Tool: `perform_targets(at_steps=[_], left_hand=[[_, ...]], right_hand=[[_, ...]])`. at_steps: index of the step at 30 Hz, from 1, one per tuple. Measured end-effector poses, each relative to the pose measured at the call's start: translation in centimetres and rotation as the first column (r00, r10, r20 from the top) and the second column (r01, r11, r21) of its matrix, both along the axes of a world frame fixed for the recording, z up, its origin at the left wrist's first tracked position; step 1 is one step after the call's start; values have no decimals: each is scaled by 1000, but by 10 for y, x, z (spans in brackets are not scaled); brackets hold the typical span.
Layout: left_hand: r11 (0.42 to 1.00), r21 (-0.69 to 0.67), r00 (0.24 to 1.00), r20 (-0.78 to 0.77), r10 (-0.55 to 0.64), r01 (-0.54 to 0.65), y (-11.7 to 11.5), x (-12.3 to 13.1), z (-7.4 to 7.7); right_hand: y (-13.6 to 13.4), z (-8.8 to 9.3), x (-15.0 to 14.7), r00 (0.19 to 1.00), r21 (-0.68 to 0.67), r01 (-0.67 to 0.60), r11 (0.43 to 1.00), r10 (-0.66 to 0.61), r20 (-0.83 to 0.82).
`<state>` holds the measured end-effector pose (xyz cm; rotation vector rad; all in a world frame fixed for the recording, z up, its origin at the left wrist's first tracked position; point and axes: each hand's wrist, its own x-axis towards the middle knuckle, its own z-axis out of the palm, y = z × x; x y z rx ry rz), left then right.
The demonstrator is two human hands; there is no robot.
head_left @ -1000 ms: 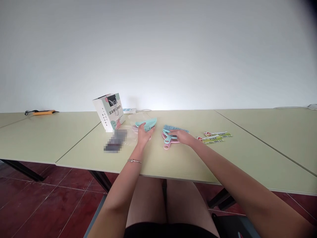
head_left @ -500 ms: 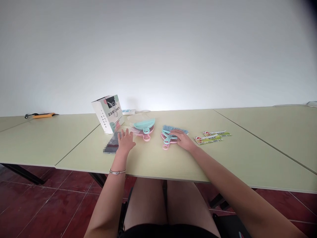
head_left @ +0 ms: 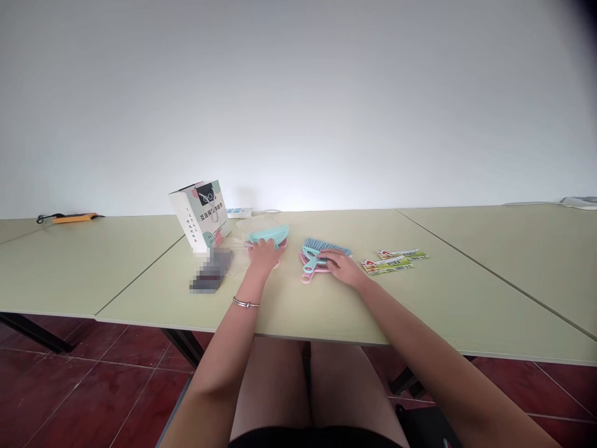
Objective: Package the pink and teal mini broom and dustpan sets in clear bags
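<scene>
My left hand (head_left: 262, 256) is on the handle end of a teal dustpan (head_left: 269, 236) that lies on a pink one, fingers curled over it. Resting flat on a teal and pink hand brush pair (head_left: 316, 256) is my right hand (head_left: 342, 266), fingers stretched over the handles beside the blue bristles (head_left: 327, 247). A clear plastic bag (head_left: 239, 261) lies under and left of the dustpans.
A white printed box (head_left: 200, 214) stands left of the dustpans, with a blurred dark flat item (head_left: 209, 270) in front of it. Printed paper cards (head_left: 394, 260) lie right of the brushes. A power strip (head_left: 240, 213) sits by the wall; an orange tool (head_left: 71, 218) lies far left.
My left hand left the teal dustpan, reached left over the bag and dark item, then came back onto the dustpans. The right hand stayed on the brushes.
</scene>
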<state>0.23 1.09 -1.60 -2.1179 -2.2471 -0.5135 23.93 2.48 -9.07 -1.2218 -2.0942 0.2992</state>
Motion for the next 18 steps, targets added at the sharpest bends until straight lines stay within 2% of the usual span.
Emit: perform_targets(at_steps=[2, 7, 9, 12, 15, 18], left_hand=[[999, -39, 1000, 0, 13, -13, 5, 7, -8], [997, 59, 998, 39, 56, -58, 10, 3, -24], [990, 113, 993, 91, 74, -84, 12, -2, -27], [964, 238, 967, 249, 60, -121, 14, -9, -29], [915, 380, 900, 434, -50, -133, 13, -11, -29], [863, 500, 791, 555, -257, -70, 7, -9, -25]], right_hand=[[-1, 0, -1, 1000, -10, -2, 1000, 2, -7], [4, -4, -2, 1000, -2, -16, 1000, 16, 1], [6, -7, -1, 1000, 7, -22, 1000, 22, 2], [7, -8, 0, 999, -1, -29, 1000, 29, -23], [5, -5, -1, 988, -3, -15, 1000, 14, -156], [5, 2, -1, 887, -57, 48, 997, -68, -456]])
